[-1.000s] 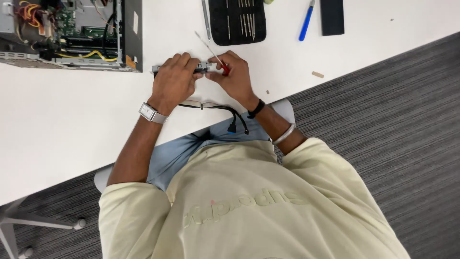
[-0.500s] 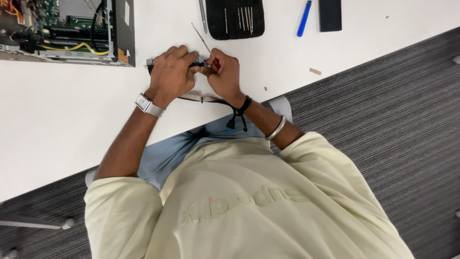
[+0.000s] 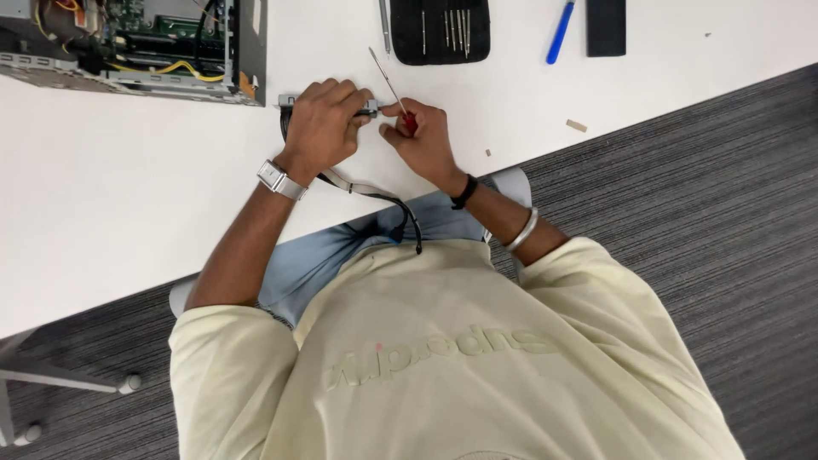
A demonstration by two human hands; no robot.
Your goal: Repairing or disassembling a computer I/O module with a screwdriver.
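Seen from above, a person in a pale yellow top sits at a white counter (image 3: 128,213) that fills the upper left and centre of the frame, with grey carpet (image 3: 682,213) at the right and bottom.

The left hand (image 3: 324,128), just above centre, is closed over a small grey metal part (image 3: 288,100) lying on the counter; only the ends of the part show past the fingers. A silver wristwatch (image 3: 277,179) sits on that wrist.

The right hand (image 3: 422,136), just beside the left, is clamped on a red-handled screwdriver (image 3: 390,85), whose thin shaft slants up and left across the counter. Whether the tip touches the part cannot be told.

A flat grey cable (image 3: 358,187) runs from under the left hand down to the counter's edge and the person's lap.

In the upper left corner sits an open computer case (image 3: 136,43) with boards and yellow wires showing. At top centre lies a black case of small screwdriver bits (image 3: 443,30), with a blue pen (image 3: 560,34) and a black rectangular object (image 3: 606,25) to its right.
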